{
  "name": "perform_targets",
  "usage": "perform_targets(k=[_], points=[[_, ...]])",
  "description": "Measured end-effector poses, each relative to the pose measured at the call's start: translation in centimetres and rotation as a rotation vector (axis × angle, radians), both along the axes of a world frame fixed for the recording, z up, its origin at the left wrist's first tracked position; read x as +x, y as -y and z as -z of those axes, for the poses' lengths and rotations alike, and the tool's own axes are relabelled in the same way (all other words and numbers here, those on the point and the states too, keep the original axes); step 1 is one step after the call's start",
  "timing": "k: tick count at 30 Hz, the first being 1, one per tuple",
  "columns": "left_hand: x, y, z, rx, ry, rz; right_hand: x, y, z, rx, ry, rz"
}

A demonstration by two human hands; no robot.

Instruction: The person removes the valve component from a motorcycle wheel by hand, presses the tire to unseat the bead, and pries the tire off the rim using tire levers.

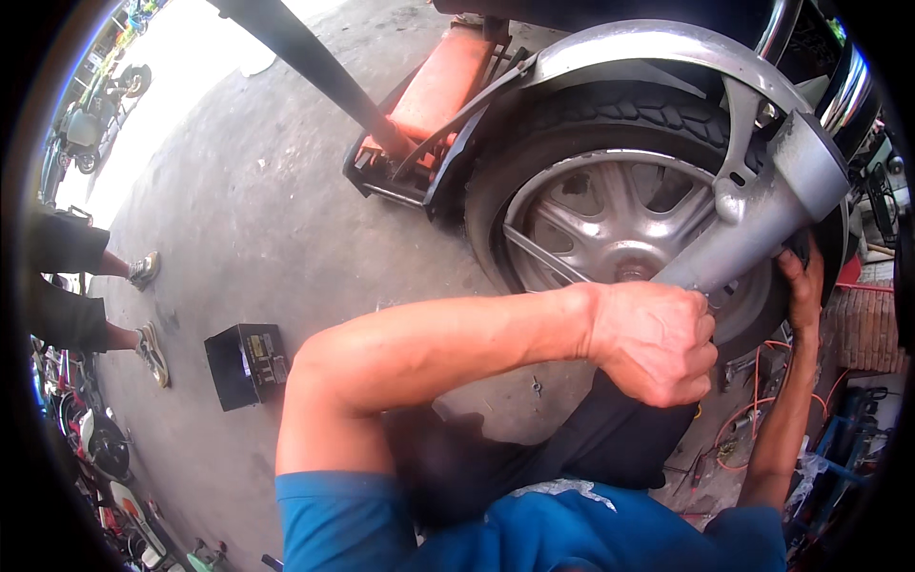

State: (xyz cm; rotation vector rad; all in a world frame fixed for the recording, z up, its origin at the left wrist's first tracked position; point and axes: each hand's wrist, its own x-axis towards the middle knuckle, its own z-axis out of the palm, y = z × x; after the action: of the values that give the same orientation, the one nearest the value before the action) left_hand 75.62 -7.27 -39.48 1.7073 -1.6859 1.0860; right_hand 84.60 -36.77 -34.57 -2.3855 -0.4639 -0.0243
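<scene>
My left hand (658, 345) is closed in a fist in front of the wheel, just below the lower end of a thick silver tube (753, 224). What it grips is hidden by the fingers. A slim straight silver bar (545, 254) crosses the rim and runs behind my left wrist, roughly in line with the fist. On the far side of the tube, my right hand (805, 284) rests against the right edge of the black tyre (610, 107), its fingers partly hidden. The grey wheel rim (629, 224) sits inside the tyre, under a silver mudguard (658, 40).
An orange floor jack (443, 81) with a long dark handle (310, 71) stands beyond the wheel. A black box (246, 367) lies on the concrete at left. Another person's shoes (150, 353) are farther left. Orange hose (758, 396) and tools lie at right.
</scene>
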Motion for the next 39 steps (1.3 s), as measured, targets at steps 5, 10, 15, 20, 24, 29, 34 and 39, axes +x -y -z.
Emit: perform_targets(k=[5, 10, 15, 20, 24, 29, 34, 39], points=[[5.0, -10.3, -4.2, -0.476, 0.058, -0.520, -0.2, -0.4, -0.5, 0.075, 0.026, -0.002], [5.6, -19.2, -1.9, -1.210, -0.419, -0.995, 0.3, -0.6, -0.5, 0.024, 0.059, 0.068], [-5.1, -25.6, 8.9, -1.530, -0.472, -1.307, -0.1, 0.1, 0.3, 0.076, 0.070, 0.073], [-22.4, -26.8, 24.3, -1.300, -0.583, -1.989, -1.2, -0.4, 0.3, 0.101, 0.038, 0.076], [-31.8, -24.7, 29.9, -0.682, -0.748, -2.258, -0.2, 1.4, 1.4, 0.047, 0.128, 0.074], [-34.6, -21.3, 26.1, 0.259, -1.149, -1.720, -2.6, 1.7, 3.0, -0.098, 0.284, 0.176], [-34.7, -22.2, 24.5, 0.389, -1.396, -1.422, -2.5, 4.9, 5.2, -0.130, 0.326, 0.298], [-27.9, -22.7, 16.7, 0.099, -1.384, -1.310, -1.9, 1.4, 2.1, -0.143, 0.241, 0.224]])
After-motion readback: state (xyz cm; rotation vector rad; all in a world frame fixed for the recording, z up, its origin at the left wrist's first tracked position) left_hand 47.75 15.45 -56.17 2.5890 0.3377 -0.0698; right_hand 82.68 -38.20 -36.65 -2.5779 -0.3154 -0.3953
